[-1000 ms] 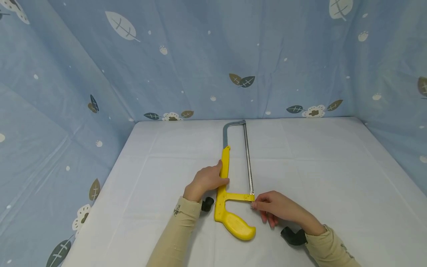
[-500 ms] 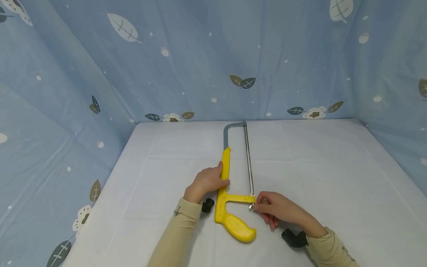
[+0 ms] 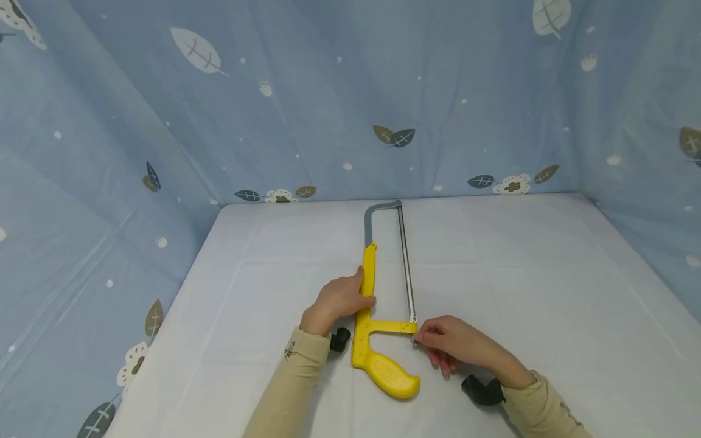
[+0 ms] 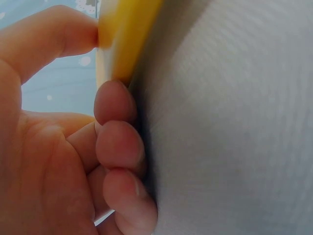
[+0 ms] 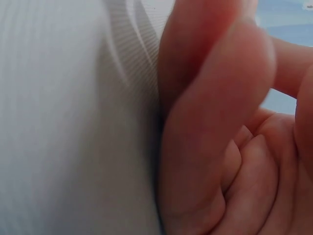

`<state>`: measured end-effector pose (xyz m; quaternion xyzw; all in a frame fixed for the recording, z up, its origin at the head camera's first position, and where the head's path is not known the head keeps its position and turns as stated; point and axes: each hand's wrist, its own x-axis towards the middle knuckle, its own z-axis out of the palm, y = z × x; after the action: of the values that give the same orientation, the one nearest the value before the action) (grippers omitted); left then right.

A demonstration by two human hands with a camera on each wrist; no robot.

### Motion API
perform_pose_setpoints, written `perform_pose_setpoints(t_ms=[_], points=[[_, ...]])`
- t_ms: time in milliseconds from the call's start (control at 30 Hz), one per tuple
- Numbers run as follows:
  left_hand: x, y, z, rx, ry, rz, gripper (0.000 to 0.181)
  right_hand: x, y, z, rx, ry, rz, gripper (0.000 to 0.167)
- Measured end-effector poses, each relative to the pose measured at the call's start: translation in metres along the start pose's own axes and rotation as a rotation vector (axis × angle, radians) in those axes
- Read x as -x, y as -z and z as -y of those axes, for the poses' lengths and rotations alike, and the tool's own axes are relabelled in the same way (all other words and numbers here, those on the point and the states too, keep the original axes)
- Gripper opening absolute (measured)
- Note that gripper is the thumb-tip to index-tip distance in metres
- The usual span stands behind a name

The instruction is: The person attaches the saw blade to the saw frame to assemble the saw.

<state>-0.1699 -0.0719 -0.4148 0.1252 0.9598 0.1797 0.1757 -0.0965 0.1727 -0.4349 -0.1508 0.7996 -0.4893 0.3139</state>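
A hacksaw (image 3: 391, 365) with a yellow handle and frame and a grey front bow lies flat on the white cloth, its blade (image 3: 407, 267) towards the right. My left hand (image 3: 338, 296) grips the yellow frame above the handle, thumb on one side and fingers on the other; the left wrist view shows the yellow frame edge (image 4: 129, 39) between them. At the near end of the blade, my right hand (image 3: 457, 339) pinches a small metal wing nut (image 3: 414, 340) below the yellow crosspiece. Its fingertips partly cover the nut, and the right wrist view shows only curled fingers (image 5: 215, 122) against the cloth.
The white-covered table (image 3: 526, 261) extends on both sides of the saw. A blue patterned curtain (image 3: 328, 109) stands along its back and left edges. Black wrist-worn devices (image 3: 482, 390) sit at both cuffs, close above the cloth.
My right fingertips have shifted slightly at the wing nut, exposing it half a second ago and covering more of it now. The left hand and the hacksaw stay in place.
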Motion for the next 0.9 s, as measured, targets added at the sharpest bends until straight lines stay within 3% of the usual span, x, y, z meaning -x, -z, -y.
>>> perform_pose_setpoints(t_ms=[367, 900], points=[[-0.0015, -0.0011, 0.0010, -0.001, 0.000, -0.006, 0.080, -0.0003, -0.0024, 0.0029, 0.031, -0.032, -0.011, 0.034], [-0.0014, -0.0007, 0.0007, 0.013, 0.006, -0.005, 0.079, -0.0003, -0.0012, 0.0005, 0.031, 0.000, 0.010, 0.029]])
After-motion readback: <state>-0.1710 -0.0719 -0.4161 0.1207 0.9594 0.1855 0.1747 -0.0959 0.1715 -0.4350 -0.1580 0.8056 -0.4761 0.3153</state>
